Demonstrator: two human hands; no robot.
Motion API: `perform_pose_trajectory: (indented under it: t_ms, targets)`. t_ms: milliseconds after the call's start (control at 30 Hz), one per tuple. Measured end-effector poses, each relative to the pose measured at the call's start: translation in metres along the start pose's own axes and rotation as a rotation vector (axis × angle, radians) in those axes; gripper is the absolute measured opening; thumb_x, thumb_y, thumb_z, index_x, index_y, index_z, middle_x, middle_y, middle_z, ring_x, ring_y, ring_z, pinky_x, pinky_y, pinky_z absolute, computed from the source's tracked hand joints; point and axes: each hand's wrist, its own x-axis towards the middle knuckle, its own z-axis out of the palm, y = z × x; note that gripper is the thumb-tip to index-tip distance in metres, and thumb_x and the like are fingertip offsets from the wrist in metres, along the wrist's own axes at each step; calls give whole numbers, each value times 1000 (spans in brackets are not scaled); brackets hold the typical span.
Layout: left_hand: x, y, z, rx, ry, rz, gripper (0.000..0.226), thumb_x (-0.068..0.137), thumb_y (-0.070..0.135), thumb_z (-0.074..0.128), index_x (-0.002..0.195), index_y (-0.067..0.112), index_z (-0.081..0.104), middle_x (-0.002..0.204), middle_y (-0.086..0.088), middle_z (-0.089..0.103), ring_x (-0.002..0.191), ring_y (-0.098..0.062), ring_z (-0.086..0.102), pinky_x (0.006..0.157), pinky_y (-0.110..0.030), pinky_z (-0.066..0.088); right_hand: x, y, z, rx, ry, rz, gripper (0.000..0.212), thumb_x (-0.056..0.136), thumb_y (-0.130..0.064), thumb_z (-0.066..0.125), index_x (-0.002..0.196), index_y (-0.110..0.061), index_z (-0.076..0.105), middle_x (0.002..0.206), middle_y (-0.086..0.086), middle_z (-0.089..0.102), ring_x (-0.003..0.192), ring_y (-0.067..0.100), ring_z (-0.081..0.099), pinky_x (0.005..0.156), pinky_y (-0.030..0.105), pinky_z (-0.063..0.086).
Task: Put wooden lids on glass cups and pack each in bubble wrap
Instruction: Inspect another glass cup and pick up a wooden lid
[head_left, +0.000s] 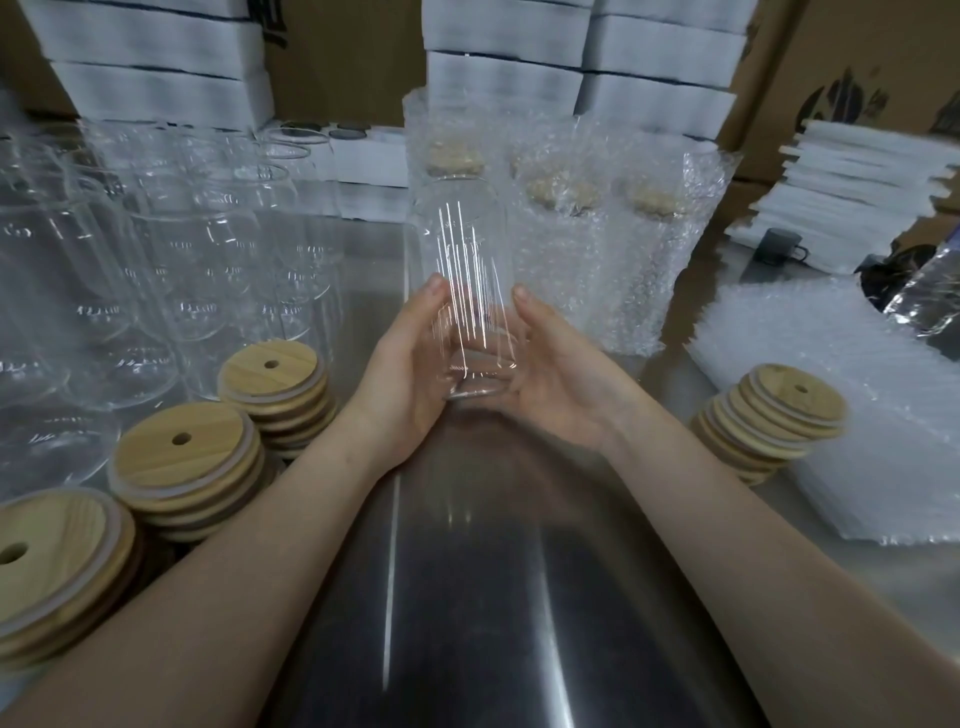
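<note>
A clear glass cup (465, 270) is held upright above the steel table, blurred by motion. My left hand (408, 364) cups its lower left side and my right hand (550, 364) its lower right side and base. The cup carries no lid. Stacks of round wooden lids with a straw hole lie at the left (182, 457), (275, 384), (47, 566) and one stack at the right (769, 415). Bare glass cups (156, 244) crowd the left of the table. Behind the held cup stand cups with lids inside bubble wrap (587, 223).
A pile of flat bubble-wrap bags (852, 405) lies at the right. White foam-wrapped boxes (498, 67) and cardboard cartons (852, 62) stand along the back. A stack of white sheets (852, 192) and a small dark cup (779, 247) sit at the far right.
</note>
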Motion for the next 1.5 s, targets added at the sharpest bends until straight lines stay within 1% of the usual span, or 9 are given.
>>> perform_pose_trajectory:
  t_ms: [233,400,567,667,833,1067,1300,1400,1500]
  targets:
    - [6,-2,-10,-4,227,87,57,83,30,70,133,12,50,118,-4,67,102,-18,68,82,-37,56,-1,0,-7,108,244,-161,51,76,-26,73,122,-10,59,120,18,64,103,34,65,76,45,59]
    - [8,-3,-18,78,330,125,15,87,13,68,101,19,68,115,-19,64,101,-31,61,90,-49,47,0,5,-2,-141,336,-240,45,76,-18,80,119,-13,65,105,12,69,93,30,70,91,56,53]
    - [8,-5,-18,160,361,141,15,93,14,62,104,22,70,105,-5,71,91,-19,64,80,-33,50,2,6,5,-365,494,-261,65,66,-45,82,123,-29,54,122,8,60,99,14,66,82,29,56]
    - [7,-6,-14,190,341,131,42,88,29,71,126,14,64,118,-3,70,104,-17,67,85,-32,52,4,3,3,-346,509,-209,49,92,-45,61,137,-26,51,123,1,63,103,13,63,82,26,48]
    - [3,-4,-8,147,259,98,87,72,41,71,143,-1,43,134,-10,61,122,-22,60,98,-43,52,1,0,2,-331,462,-254,29,101,-20,50,120,-37,64,116,6,69,93,14,59,74,29,47]
    - [7,-7,-14,62,164,39,28,77,39,63,101,24,67,109,5,73,98,-12,72,81,-29,55,0,-2,-2,-88,373,-246,37,91,-7,63,126,-17,60,97,9,56,76,14,54,69,24,45]
    - [3,-4,-10,6,-21,-23,41,96,48,42,97,28,77,99,2,74,88,-16,72,76,-34,59,-1,1,0,2,67,-9,59,88,-39,62,131,0,56,110,13,66,95,25,64,101,53,43]
    - [4,-3,-9,15,126,41,44,95,43,51,127,14,59,122,-5,68,107,-21,68,90,-43,55,-1,1,-1,61,159,-75,42,84,-30,71,118,-9,60,114,14,69,100,30,67,95,54,50]
    - [5,-3,-11,128,337,150,24,93,23,63,116,17,58,116,-8,63,104,-24,63,89,-48,49,0,2,0,-62,386,-148,52,77,-20,81,121,-12,53,110,7,68,98,24,70,94,58,52]
